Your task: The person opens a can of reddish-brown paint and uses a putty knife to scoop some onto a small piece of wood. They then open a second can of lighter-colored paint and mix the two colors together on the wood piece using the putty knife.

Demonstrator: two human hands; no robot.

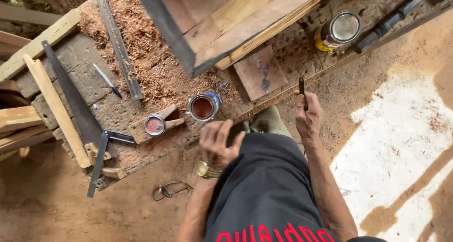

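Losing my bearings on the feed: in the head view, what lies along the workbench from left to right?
Handsaw → pencil → metal ruler → detached tin lid → open tin → left hand → right hand holding a dark tool → closed yellow can.

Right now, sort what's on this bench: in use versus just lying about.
In use:
- thin dark tool pinched in the right hand
- open tin of reddish-brown liquid, nearest the left hand
- its lid

Lying about:
- handsaw
- metal ruler
- pencil
- try square
- closed yellow can
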